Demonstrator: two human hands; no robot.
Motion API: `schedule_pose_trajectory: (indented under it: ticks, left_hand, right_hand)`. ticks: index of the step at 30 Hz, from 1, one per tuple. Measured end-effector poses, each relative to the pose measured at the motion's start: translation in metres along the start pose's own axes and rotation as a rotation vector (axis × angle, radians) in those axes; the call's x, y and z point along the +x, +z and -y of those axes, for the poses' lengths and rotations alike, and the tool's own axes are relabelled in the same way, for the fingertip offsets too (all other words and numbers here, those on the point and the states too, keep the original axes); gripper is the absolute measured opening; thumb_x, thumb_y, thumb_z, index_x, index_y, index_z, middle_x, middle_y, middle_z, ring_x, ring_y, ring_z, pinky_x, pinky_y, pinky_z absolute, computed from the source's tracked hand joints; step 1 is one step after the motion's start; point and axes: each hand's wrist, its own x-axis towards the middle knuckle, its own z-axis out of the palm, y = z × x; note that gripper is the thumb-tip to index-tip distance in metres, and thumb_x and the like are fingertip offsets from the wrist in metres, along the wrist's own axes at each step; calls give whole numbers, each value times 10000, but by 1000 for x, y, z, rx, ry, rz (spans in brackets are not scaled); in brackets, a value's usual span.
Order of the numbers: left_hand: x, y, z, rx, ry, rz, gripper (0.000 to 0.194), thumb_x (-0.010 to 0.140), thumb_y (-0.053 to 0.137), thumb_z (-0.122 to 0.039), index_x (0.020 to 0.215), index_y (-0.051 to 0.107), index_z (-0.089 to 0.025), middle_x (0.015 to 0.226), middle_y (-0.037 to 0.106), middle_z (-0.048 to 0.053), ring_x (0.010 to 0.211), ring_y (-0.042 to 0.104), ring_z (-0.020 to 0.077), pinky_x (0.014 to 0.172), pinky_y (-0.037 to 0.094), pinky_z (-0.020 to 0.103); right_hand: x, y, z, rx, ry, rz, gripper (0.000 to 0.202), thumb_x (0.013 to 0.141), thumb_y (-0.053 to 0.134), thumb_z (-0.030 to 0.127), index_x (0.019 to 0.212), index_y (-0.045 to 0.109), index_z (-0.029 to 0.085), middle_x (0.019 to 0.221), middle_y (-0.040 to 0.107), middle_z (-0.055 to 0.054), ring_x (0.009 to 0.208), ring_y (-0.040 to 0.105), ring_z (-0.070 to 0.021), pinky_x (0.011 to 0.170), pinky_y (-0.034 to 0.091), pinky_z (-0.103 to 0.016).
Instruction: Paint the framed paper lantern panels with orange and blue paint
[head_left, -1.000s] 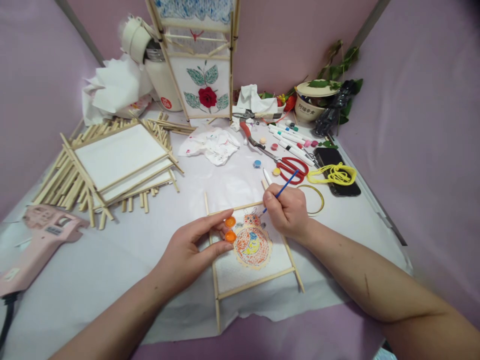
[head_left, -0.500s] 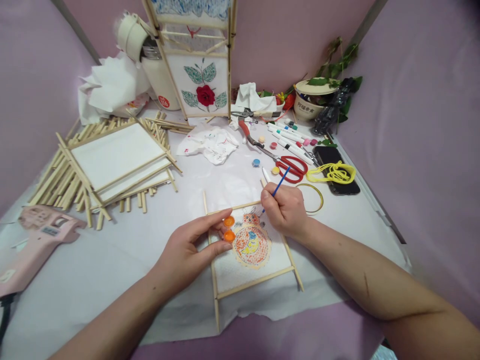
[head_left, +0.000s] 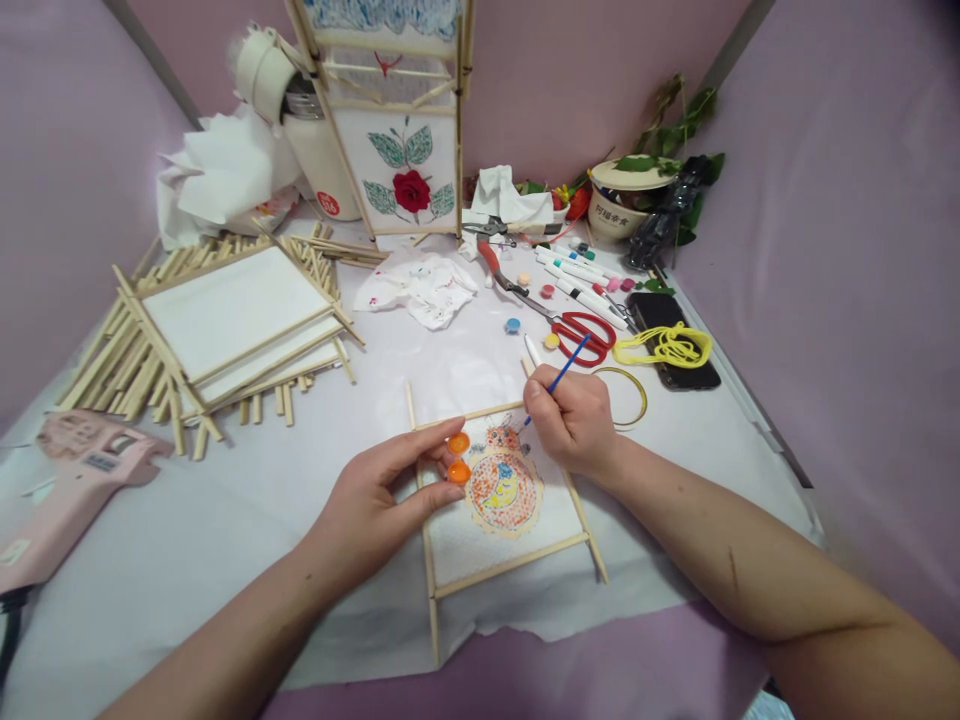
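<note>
A stick-framed white panel (head_left: 457, 550) lies in front of me, bearing a dotted rabbit-like drawing (head_left: 504, 480) in orange, yellow and blue. My left hand (head_left: 397, 480) rests over the panel's left side, thumb and fingers closed on a small open paint pot (head_left: 459, 472) with orange paint; its orange lid part shows just above. In my right hand (head_left: 574, 415) is a thin blue paintbrush (head_left: 571, 365), pinched like a pen. The brush's lower end is close to the top right of the drawing; whether it touches the panel I cannot tell.
Red-handled scissors (head_left: 589, 338), white markers (head_left: 574, 268), small paint pots (head_left: 512, 326) and a phone (head_left: 675, 370) under yellow cord (head_left: 667, 345) lie to the right. Wooden sticks (head_left: 112, 370), blank framed panels (head_left: 240, 310) and a pink glue gun (head_left: 90, 480) occupy the left. A rose-decorated lantern frame (head_left: 409, 160) stands behind.
My right hand has shifted very slightly right, and the brush's upper end has tipped a little to the right. The left hand and paint pot have stayed in place.
</note>
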Motion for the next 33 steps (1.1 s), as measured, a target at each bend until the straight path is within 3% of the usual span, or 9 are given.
schedule_pose_trajectory:
  ticks: [12,26,33]
  left_hand:
    - [0,0,0,0,-9,-4,484,787,742,-310,1258,646,-254,1106,726,60,951,681,214,915,543,362]
    - [0,0,-1,-3,-13,-3,480,791,738,-304,1260,646,-262,1096,727,59,946,678,213,912,546,372]
    - [0,2,1,-51,-11,0,480,791,739,-291,1259,643,-246,1111,724,64,966,680,214,940,532,387]
  right_hand:
    - [-1,-1,0,6,24,1,294,919,419,208,628,458,202,503,425,44,455,403,-85,485,316,-238]
    - [-1,-1,2,44,44,33,305,902,435,199,597,422,209,467,348,66,421,353,-77,456,282,-238]
    - [-6,0,1,206,127,-85,361,935,405,229,583,479,198,495,468,33,450,427,-87,467,331,-241]
